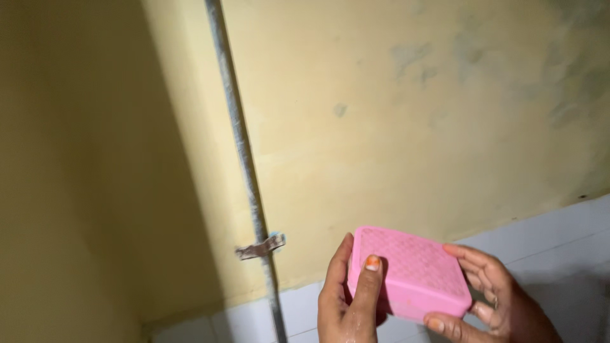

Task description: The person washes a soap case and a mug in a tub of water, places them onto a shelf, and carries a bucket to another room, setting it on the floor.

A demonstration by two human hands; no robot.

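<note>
A pink rectangular box [410, 273] with a fine patterned top sits between both hands at the lower edge of the view, in front of a yellow wall [394, 127]. The left hand [346, 298] grips its near left end, thumb pressed on the top face and fingers wrapped beneath. The right hand [486, 298] clasps the right end, fingers curled over the far and near corners. The box's long axis runs left to right, tilting down toward the right, and both hands touch it equally. A grey pipe [244, 159] runs down the wall to the left, held by a metal clip [260, 246], above white tiles [559, 241].
</note>
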